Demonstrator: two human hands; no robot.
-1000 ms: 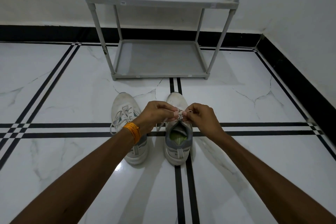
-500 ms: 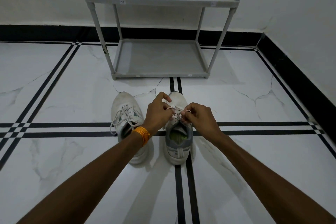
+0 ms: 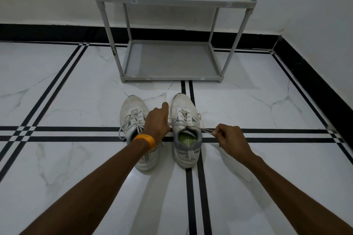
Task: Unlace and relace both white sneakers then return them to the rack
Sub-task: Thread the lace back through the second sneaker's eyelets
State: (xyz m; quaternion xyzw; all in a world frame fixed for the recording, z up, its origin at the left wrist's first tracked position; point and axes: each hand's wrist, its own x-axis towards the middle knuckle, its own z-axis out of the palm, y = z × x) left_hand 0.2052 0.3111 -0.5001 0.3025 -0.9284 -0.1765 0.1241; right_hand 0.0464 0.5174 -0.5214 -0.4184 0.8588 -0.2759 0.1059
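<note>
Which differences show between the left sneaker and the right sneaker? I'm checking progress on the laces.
The right sneaker has its lace ends pulled out sideways, one pinched by the right hand, one at the left hand; the left sneaker has a lace loop hanging loose over its outer side. The right sneaker's opening shows a green insole; the left sneaker's opening is hidden by the left wrist. Both are white, laced, toes toward the rack, on the floor.

You're looking at a cool, evenly lit but somewhat dim view, sharp enough to show the veins in the floor. The glossy tiles throw back soft glare and pale reflections of both forearms near the bottom edge. Wide-angle distortion bows the black skirting and the rack posts toward the edges.
</note>
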